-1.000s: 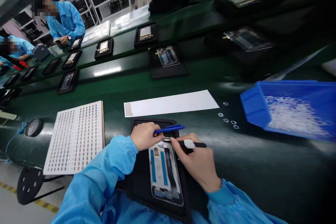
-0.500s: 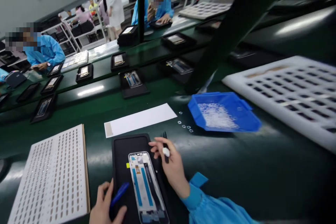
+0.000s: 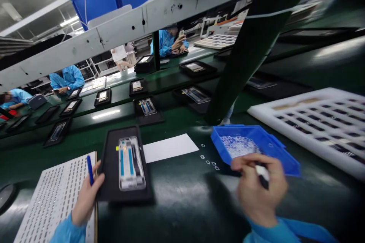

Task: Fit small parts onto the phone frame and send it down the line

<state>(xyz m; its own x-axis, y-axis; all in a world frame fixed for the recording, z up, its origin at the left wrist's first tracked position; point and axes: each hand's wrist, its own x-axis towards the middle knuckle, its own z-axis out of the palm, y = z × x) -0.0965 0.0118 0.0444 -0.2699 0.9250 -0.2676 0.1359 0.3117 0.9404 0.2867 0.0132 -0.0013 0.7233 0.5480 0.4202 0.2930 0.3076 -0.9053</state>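
My left hand is closed on the left edge of a black tray, with a blue pen-like tool sticking up between its fingers. In the tray lies a phone frame with two blue strips and a yellow tab at its upper left. My right hand, slightly blurred, is closed round black tweezers with a white patch on them. Its fingertips are at the near edge of a blue bin holding many small white pieces; the tweezer tips cannot be made out.
A white paper strip lies beside the tray, several small white rings to its right. A perforated white board is at left, a thick slotted white tray at right. A slanted dark post and overhead beam cross the view; co-workers sit opposite.
The black tray with the phone frame has shifted up and left with my left hand, now overlapping the paper strip. My right hand has left the tray for the blue bin. The view has tilted up.
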